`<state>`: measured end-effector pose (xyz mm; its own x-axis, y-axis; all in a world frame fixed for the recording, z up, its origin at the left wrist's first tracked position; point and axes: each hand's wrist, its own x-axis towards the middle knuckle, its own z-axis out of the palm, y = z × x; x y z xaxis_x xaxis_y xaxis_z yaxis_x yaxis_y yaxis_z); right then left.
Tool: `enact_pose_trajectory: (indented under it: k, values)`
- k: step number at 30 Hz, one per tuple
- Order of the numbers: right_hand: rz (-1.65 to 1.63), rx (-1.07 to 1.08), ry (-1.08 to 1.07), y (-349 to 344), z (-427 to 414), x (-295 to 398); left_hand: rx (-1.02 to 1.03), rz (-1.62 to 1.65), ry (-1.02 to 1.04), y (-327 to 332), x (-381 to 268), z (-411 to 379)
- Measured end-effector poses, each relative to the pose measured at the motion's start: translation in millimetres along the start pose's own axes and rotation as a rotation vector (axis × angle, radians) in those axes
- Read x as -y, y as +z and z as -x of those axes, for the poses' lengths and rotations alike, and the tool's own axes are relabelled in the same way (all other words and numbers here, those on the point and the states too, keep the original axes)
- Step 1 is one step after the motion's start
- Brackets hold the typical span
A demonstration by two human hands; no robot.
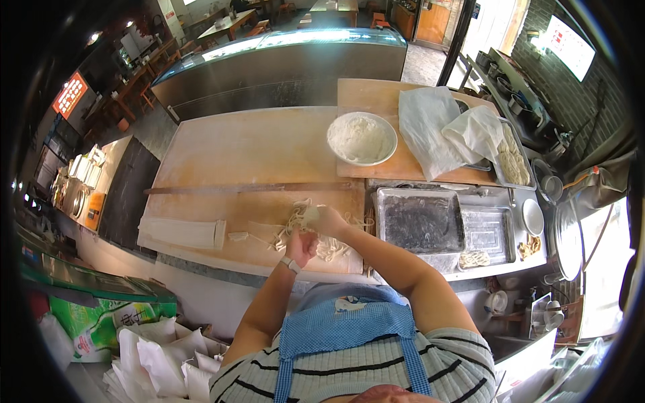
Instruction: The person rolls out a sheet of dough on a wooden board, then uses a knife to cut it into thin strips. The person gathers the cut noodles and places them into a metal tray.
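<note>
My left hand (303,247), with a watch on its wrist, has its fingers curled beside a tangle of fresh noodles (297,212) on the wooden board. My right hand (328,222) is blurred and reaches over the same noodles from the right. A pale patch shows at its fingers, too smeared to name, and the grip of either hand is unclear. More noodles (332,250) lie loose on the board just right of my left hand. Flat cut dough strips (181,232) are laid out at the left, with a few short strips (238,236) between them and my hands.
A rolling pin (216,189) lies across the board (242,146). Beyond stands a bowl of flour (362,138). To the right are a floured metal tray (421,221), a smaller tray (489,231) with a noodle bundle (474,259), plastic sheeting (431,128) and a noodle tray (513,163).
</note>
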<state>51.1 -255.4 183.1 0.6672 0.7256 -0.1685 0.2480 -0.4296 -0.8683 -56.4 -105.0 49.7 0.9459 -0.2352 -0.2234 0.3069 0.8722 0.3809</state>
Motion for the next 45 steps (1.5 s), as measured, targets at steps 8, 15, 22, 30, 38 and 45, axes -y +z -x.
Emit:
enact_pose_trajectory:
  k: [8,15,22,30,38,45]
  values:
    - [0.141,0.146,0.004,-9,38,-52,-0.129,-0.086,0.26,85,-12,-31]
    - [-0.025,-0.146,-0.163,-56,52,33,0.031,-0.771,0.492,190,-28,-4]
    - [0.352,-0.429,-0.513,-91,65,50,0.119,-0.985,0.622,209,-47,-10]
    - [0.587,-0.543,-0.598,-111,73,60,0.168,-1.074,0.759,244,-49,-17]
    - [0.686,-0.703,-0.561,-187,101,108,-0.078,-0.654,0.651,179,-78,-13]
    - [0.521,-0.87,-0.545,-275,181,183,-0.554,-0.425,0.565,65,-131,17]
